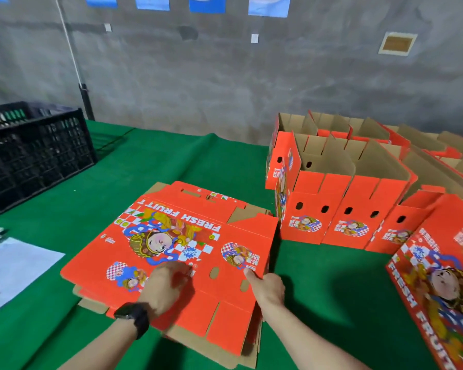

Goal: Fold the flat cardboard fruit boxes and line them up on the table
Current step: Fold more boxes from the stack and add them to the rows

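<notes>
1. Head view, far left: a black crate (38, 150) is noted on the green table (171, 161), with a paper sheet (16, 271) lying near the front edge.
2. Centre: a stack of flat boxes (214, 351) is seen lying on the cloth. The top flat box (171, 236), print up, is the one in hand.
3. Handling, as judged: corrugated board, light, stiff across the panels, weak at the scored creases and slotted tabs. The glossy print is likely slick. Hold is best taken at a panel edge beside a crease, not at the tabs, which could bend or tear.
4. Left hand (166, 284), a dark watch (134, 316) at the wrist: set on the printed face near the front crease, fingers bent, tips down on the board. Whether something is pinched or the panel is only pressed cannot be told; the hand is blurred.
5. Right hand (267, 287): thumb laid on top of the right panel, fingers hidden past the edge. A narrow pinch on that edge is inferred.
6. Right: folded boxes (345, 209) are stood open-topped in rows, touching one another. One more printed box (439, 289) is cut off by the frame at far right.
</notes>
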The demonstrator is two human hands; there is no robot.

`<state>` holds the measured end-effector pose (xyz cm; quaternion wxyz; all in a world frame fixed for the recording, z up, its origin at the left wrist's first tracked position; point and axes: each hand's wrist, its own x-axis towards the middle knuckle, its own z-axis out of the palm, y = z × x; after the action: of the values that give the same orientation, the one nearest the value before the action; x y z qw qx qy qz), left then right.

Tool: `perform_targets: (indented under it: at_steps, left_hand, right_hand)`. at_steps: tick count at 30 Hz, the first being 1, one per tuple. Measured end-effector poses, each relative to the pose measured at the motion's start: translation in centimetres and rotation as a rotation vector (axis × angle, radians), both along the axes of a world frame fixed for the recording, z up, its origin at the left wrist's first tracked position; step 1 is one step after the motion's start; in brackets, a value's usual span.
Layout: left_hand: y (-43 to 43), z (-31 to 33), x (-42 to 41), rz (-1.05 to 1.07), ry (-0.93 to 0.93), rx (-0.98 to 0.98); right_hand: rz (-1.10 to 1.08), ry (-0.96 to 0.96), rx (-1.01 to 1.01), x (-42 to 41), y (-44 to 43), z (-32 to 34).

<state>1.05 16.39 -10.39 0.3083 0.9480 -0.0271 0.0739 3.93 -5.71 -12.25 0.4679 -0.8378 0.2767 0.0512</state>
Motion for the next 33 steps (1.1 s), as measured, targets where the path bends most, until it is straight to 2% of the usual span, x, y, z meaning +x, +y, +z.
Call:
perform_targets:
  at_steps: [2, 6, 9, 12, 14, 19, 22, 25, 28, 33]
  left_hand:
    - [0.7, 0.0, 0.5, 0.045, -0.027, -0.003]
    - [1.1, 0.1, 1.4, 0.093, -0.028, -0.022]
    - [0.6, 1.3, 2.3, 0.102, -0.049, -0.043]
    - [-0.2, 3.4, 3.4, 0.123, -0.118, -0.066]
    - [-0.6, 5.0, 3.9, 0.157, -0.196, -0.104]
    - [0.0, 9.4, 5.6, 0.362, -0.422, -0.164]
    - [0.2, 11.9, 7.1, 0.433, -0.386, -0.325]
    - [-1.0, 13.5, 7.9, 0.248, -0.263, -0.614]
    - [-4.1, 14.6, 7.3, 0.100, -0.178, -1.015]
    - [-8.9, 15.0, 5.7, -0.115, -0.119, -1.056]
  right_hand:
    - [-0.067, -0.060, 0.146, -0.3, 0.3, 0.1]
    - [-0.199, -0.110, 0.631, -0.3, 1.1, 1.1]
    - [-0.198, -0.118, 0.816, 0.0, 0.9, 3.0]
    - [-0.121, -0.221, 0.903, -0.6, -0.3, 5.3]
    - [-0.045, -0.327, 0.891, -1.1, -2.2, 6.8]
    - [0.077, -0.551, 0.663, -2.7, -10.1, 10.4]
    - [0.044, -0.601, 0.609, -3.8, -15.7, 11.4]
    - [0.015, -0.603, 0.628, -5.3, -20.0, 11.4]
    - [-0.018, -0.616, 0.583, -7.3, -23.4, 10.6]
    - [-0.046, -0.715, 0.126, -10.5, -26.6, 10.7]
